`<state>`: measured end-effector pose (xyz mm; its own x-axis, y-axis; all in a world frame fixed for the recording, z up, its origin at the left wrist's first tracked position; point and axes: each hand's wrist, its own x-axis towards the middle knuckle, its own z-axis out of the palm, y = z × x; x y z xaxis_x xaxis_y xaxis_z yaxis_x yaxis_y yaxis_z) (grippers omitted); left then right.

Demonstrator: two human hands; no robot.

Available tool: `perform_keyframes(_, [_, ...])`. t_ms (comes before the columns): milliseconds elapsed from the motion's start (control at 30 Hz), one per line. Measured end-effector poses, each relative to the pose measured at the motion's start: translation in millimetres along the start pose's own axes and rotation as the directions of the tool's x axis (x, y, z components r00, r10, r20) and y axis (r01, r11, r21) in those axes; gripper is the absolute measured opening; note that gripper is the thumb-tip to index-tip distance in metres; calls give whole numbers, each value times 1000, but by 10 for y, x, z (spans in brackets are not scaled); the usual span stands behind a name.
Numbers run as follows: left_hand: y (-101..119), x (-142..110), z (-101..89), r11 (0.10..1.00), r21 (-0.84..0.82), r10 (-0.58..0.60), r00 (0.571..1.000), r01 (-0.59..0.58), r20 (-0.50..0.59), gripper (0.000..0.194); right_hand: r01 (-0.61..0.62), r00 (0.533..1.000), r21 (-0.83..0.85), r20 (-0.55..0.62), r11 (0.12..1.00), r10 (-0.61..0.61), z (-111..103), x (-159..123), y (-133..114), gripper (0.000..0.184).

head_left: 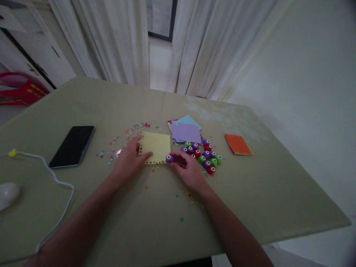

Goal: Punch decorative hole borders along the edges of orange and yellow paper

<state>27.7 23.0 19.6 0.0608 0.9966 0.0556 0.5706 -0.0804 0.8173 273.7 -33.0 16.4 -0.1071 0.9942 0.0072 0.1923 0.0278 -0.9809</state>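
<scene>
A pale yellow square of paper (158, 144) lies in the middle, with small shaped holes along its left and bottom edges. My left hand (128, 157) grips it at the left side, thumb on top and fingers at the edge. Between the fingers of my right hand (189, 168) is a small purple paper punch (170, 158) with an eye on it, at the paper's lower right corner. Whether the paper is inside its slot I cannot tell. Several similar purple, green and red punches (206, 157) stand just beyond that hand.
Purple and light blue paper squares (185, 132) are stacked behind. An orange square with a punched border (238, 144) lies to the right. Confetti (135, 128) is scattered about. On the left are a dark tablet (73, 146), a white cable (57, 180) and a white mouse (9, 194).
</scene>
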Motion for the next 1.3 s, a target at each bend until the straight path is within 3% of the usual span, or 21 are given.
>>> perform_keyframes(67, [-37, -13, 44, 970, 204, 152, 983, -129, -99, 93, 25, 1000, -107, -13, 994, -27, 25, -3, 6, 31])
perform_keyframes(133, [-66, -24, 69, 925, 318, 247, 965, -207, -91, 96, 54, 998, -199, -21, 978, -60, 39, -4, 4, 29])
perform_keyframes(267, [-92, -31, 78, 905, 310, 261, 956, -291, 137, 57, 87, 996, -288, 1, 954, -91, 31, -3, -18, 28])
perform_keyframes(333, [-93, -29, 77, 903, 285, 273, 942, -322, 197, 43, 100, 995, -303, 18, 948, -99, 15, -3, -31, 28])
perform_keyframes(1300, [-59, -35, 102, 907, 266, 294, 943, -327, 156, 38, 127, 991, -303, 84, 945, -106, -58, -4, -56, 23])
